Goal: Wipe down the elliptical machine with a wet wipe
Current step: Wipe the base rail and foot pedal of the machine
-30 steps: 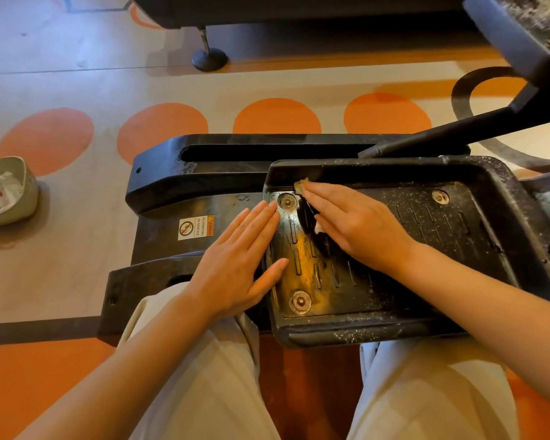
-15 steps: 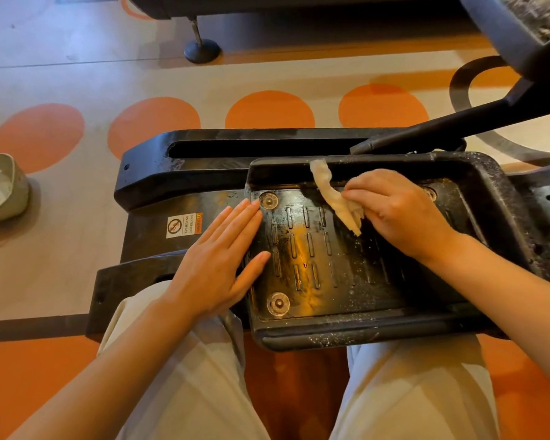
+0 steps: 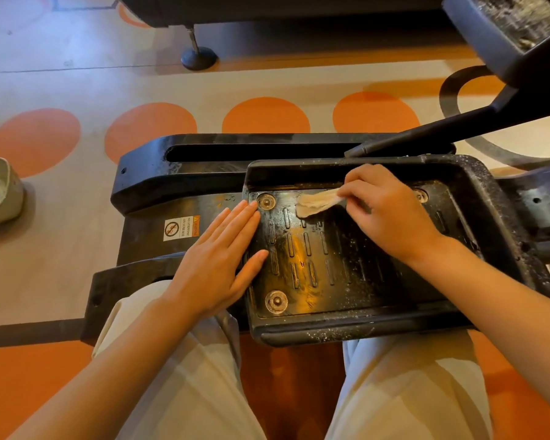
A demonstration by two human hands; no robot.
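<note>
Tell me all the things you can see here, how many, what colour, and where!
foot pedal: one, black, dusty, centre right, over the person's knees
wet wipe: one, off-white, soiled, on the pedal's far side
round bolts: three showing, silver, in the pedal's corners
machine base: one, black, left of and behind the pedal
warning sticker: one, white and orange, on the base
second pedal: one, black, top right
container: one, pale, on the floor at far left
floor circles: four, orange, in a row
levelling foot: one, black, top centre
trousers: beige, bottom
left hand: flat on the pedal's left edge
right hand: its grip pinches the wipe
</note>
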